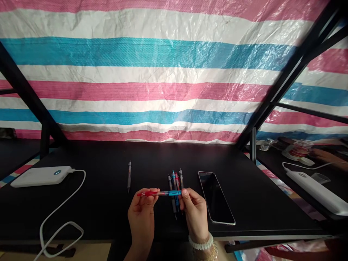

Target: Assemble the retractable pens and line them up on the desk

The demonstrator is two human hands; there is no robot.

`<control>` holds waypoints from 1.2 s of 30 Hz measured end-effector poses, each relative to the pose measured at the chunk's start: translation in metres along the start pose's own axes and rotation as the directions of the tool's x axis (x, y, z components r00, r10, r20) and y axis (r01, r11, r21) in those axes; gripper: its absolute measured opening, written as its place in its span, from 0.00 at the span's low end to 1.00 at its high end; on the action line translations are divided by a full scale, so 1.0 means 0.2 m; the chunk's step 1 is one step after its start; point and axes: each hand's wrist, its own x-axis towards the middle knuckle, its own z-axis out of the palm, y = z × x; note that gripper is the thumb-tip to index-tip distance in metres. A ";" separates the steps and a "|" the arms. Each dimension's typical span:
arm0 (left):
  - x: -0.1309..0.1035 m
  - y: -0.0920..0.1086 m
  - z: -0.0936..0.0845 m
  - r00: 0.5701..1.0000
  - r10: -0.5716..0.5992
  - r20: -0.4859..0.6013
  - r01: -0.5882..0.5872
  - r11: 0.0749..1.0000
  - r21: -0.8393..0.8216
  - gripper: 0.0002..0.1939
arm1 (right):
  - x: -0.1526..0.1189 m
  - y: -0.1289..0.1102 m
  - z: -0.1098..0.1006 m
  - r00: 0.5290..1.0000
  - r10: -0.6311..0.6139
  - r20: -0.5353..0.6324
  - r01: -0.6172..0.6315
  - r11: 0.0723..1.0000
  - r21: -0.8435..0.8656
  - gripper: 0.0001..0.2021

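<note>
Both hands hold one pen (163,193) level above the front of the black table. Its left part is red and its right part is blue. My left hand (144,210) pinches the red end between thumb and fingers. At the blue end, my right hand (194,210) grips with thumb and fingers, a white beaded bracelet on the wrist. Behind and under the held pen lie several pens (173,176) side by side, with grey, blue and red parts, partly hidden by it. A single grey pen (129,175) lies apart, beyond my left hand.
A phone (216,197) lies right of my right hand. At left, a white power bank (40,176) trails a white cable (58,204). Black frame bars (282,79) rise on both sides. On the right-hand table are another power bank (317,192) and a person's hand (326,156).
</note>
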 end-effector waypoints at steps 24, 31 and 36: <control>0.02 0.00 0.01 0.995 -0.012 -0.103 0.019 0.997 0.068 0.12 | -0.01 -0.05 0.01 0.993 0.119 0.021 -0.120 0.988 0.093 0.22; 0.02 0.00 0.01 0.993 -0.021 -0.113 0.027 0.998 0.056 0.13 | 0.00 -0.04 0.01 0.986 0.150 0.070 -0.154 0.987 0.055 0.22; 0.01 0.00 0.02 0.994 0.001 -0.110 0.007 0.997 0.073 0.12 | 0.00 -0.06 0.01 0.988 0.143 0.055 -0.150 0.978 0.145 0.17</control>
